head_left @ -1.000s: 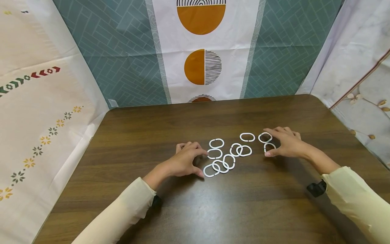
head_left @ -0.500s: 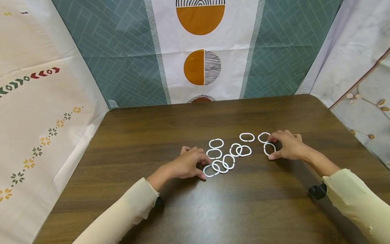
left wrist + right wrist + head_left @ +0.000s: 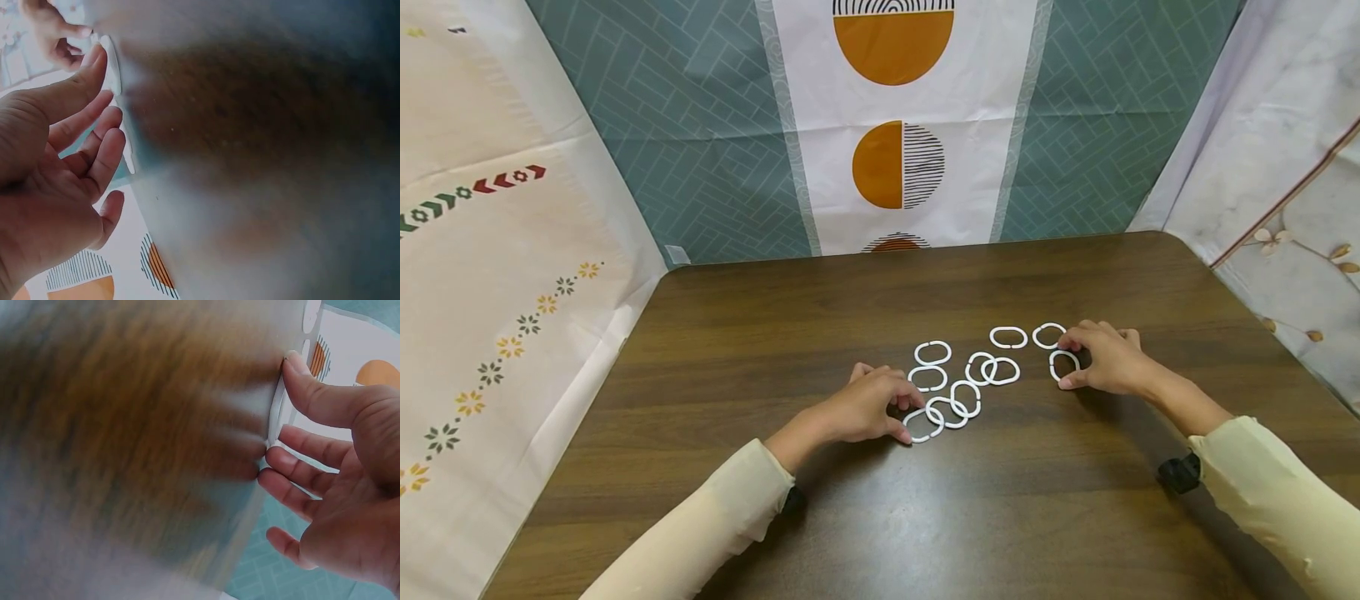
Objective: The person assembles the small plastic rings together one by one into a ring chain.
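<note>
Several white oval plastic chain links lie flat on the brown table. In the head view my left hand [image 3: 868, 406] holds the end link [image 3: 912, 438] of a joined chain of three between thumb and fingers. My right hand [image 3: 1105, 357] has its thumb and fingertips at opposite sides of a single link [image 3: 1052, 367], holding it against the table. Just behind that one lies another link [image 3: 1036, 337], close to the right fingertips. In the left wrist view, the thumb [image 3: 94, 59] meets the link's edge; in the right wrist view, the thumb [image 3: 297, 365] and fingers span the link [image 3: 275, 412].
Two overlapping links [image 3: 992, 382] lie between the hands. Two loose links, a farther one [image 3: 932, 342] and a nearer one [image 3: 928, 367], sit beyond the left hand. Another link [image 3: 1008, 347] lies at the back. Patterned cloths [image 3: 700, 167] hang behind the table [image 3: 880, 517].
My left hand has shifted right and toward me onto the end link, and the chain of three has slid slightly. My right hand has drawn back from the rear link to the nearer one.
</note>
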`<state>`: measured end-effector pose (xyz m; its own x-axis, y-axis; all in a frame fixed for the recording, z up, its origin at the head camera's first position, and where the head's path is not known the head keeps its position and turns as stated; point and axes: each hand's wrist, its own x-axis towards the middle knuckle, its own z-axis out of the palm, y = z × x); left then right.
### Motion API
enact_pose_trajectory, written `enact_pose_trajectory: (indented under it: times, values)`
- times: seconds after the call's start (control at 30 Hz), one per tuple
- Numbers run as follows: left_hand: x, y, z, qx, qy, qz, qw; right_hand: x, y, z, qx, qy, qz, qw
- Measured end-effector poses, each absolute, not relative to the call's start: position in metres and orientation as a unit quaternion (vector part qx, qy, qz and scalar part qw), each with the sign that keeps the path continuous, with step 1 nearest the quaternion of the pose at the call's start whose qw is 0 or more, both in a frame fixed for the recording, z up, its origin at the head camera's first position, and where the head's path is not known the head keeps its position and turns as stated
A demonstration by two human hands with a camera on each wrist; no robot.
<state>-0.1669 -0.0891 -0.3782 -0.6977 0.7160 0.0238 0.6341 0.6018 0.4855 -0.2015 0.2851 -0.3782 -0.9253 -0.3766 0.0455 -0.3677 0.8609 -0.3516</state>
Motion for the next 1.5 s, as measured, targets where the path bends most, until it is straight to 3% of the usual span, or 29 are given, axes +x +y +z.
enact_pose_trajectory:
  times: [0.53,0.93,1.5]
  values:
    - [-0.165,-0.083,-0.380,0.388,0.891,0.225,0.071,-0.202,0.283,-0.379,-0.189,0.963,-0.188,0.021]
    - [-0.167,-0.079,-0.378,0.401,0.885,0.212,0.108,-0.202,0.283,-0.379,-0.190,0.964,-0.186,0.025]
    - [-0.161,-0.077,-0.369,0.426,0.887,0.137,0.112,-0.205,0.284,-0.378,-0.194,0.964,-0.181,0.033]
